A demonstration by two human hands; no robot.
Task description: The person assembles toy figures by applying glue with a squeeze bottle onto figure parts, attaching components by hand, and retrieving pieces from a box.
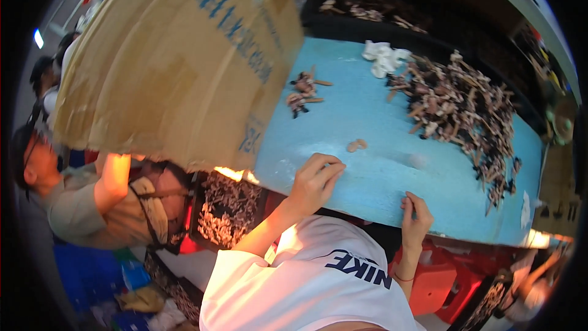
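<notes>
My left hand [315, 182] hovers at the near edge of a light-blue work surface [367, 110], thumb and fingers drawn together. Whatever its fingertips may hold is hidden. Just beyond them lie small beige rounded pieces [356, 145]. My right hand [416, 217] is farther right along the same edge, fingers bent, thumb and forefinger slightly apart, nothing visible between them. A pale blurred spot [415, 160] shows above the surface beyond it. Small figure-like pieces [305, 93], brown, pink and black, sit at the left. A large heap of similar pieces [459, 101] covers the right side.
Crumpled white tissue [386, 58] lies by the heap. Black trays [373, 15] of similar pieces line the back. A large cardboard box [184, 67] walls off the left, where another person [92, 202] works beside a filled bin [228, 208]. Red stools [435, 282] stand below right.
</notes>
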